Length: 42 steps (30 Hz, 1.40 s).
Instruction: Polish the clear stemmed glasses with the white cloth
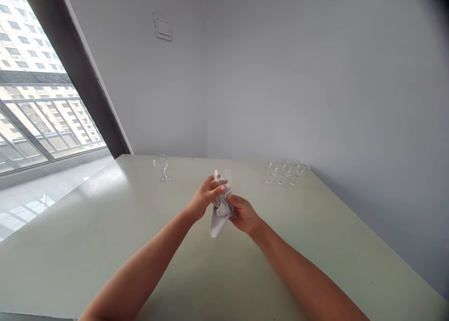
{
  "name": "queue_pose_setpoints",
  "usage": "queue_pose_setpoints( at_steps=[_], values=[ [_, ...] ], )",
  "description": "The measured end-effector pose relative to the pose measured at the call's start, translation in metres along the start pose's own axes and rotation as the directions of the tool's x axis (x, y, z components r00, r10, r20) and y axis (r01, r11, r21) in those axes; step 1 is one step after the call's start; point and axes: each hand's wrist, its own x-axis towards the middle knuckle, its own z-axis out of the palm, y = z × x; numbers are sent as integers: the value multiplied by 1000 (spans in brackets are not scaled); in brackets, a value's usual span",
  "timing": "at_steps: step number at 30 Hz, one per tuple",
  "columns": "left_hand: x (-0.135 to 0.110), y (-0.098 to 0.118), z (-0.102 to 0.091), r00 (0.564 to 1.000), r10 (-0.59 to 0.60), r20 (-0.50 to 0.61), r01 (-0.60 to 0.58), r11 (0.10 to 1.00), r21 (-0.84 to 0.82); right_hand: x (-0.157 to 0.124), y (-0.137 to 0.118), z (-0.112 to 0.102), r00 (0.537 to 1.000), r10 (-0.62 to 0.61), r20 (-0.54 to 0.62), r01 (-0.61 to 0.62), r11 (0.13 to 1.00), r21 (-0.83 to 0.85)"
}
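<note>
Above the middle of the table, a clear stemmed glass (227, 177) is held between both hands, its bowl upward. My left hand (206, 194) is closed around the bowl from the left, thumb across the front. My right hand (242, 212) is closed lower down on the right, its thumb pressing a pale cloth (220, 213) against the glass. A corner of the cloth hangs down below the hands. The cloth and fingers hide most of the stem and foot.
One stemmed glass (162, 164) stands alone at the back left of the glossy pale table (105, 246). Several more glasses (286, 170) stand grouped at the back right, near the wall (315, 77). A window (42, 91) with a railing is at the left.
</note>
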Motion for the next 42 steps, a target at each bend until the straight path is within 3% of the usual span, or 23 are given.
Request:
queue_pose_setpoints(
  at_steps=[2, 3, 8, 11, 15, 18, 19, 21, 23, 24, 26, 27, 29, 31, 33, 35, 37, 40, 42],
  values=[
    [3, -4, -6, 990, -79, 113, 98, 980, -171, 0, 8, 0, 998, 49, 38, -48, 999, -5],
    [3, -7, -7, 988, -104, 116, 127, 970, -206, 1, 11, -1, 998, 55, 39, -54, 998, -26],
    [-3, -28, -5, 990, -106, -89, 86, 975, -207, 6, 22, -8, 997, -26, -70, 12, 981, -193],
    [-9, -33, -2, 994, -23, -107, 0, 978, -208, 11, 28, -14, 982, -49, -181, 16, 983, -180],
    [-12, -33, -5, 999, 13, -42, -26, 948, -318, 17, 24, -32, 924, -84, -373, 43, 992, -117],
    [-9, -33, -14, 994, -26, -102, -19, 907, -420, 9, 6, -41, 852, -276, -444, 155, 944, -290],
    [-7, -35, -17, 990, -58, -128, -5, 896, -443, 3, -1, -40, 855, -359, -374, 188, 887, -422],
    [-5, -38, -23, 976, -143, -163, 49, 878, -477, -12, -13, -31, 895, -439, -79, 267, 670, -692],
    [-4, -41, -26, 965, -228, -132, 129, 846, -518, -24, -18, -18, 906, -367, 209, 356, 398, -845],
    [-5, -41, -25, 963, -255, -88, 168, 822, -544, -28, -18, -12, 901, -319, 295, 391, 297, -872],
    [-8, -41, -23, 965, -260, 34, 229, 771, -595, -31, -15, -4, 891, -272, 365, 428, 232, -873],
    [-9, -39, -21, 966, -243, 91, 247, 749, -614, -30, -14, -3, 893, -270, 361, 432, 283, -856],
    [-11, -36, -18, 969, -191, 156, 246, 730, -638, -26, -10, -3, 914, -275, 300, 404, 521, -752],
    [-12, -31, -15, 983, -130, 128, 182, 736, -652, -21, -4, -3, 947, -276, 167, 323, 802, -502],
    [-11, -29, -14, 996, -69, 56, 89, 745, -661, -16, 6, -1, 972, -232, 24, 233, 957, -172],
    [-9, -29, -14, 1000, -19, 1, 15, 747, -665, -12, 20, 3, 987, -155, -51, 158, 985, 67],
    [-6, -31, -17, 1000, 7, -23, -20, 755, -656, -11, 35, 7, 997, -66, -50, 73, 985, 153],
    [-2, -33, -24, 996, 28, -79, -70, 793, -605, -15, 47, 4, 995, 94, -17, -94, 996, 7],
    [1, -31, -29, 989, 59, -132, -123, 826, -549, -22, 42, -2, 979, 202, 27, -188, 946, -266]
  ],
)
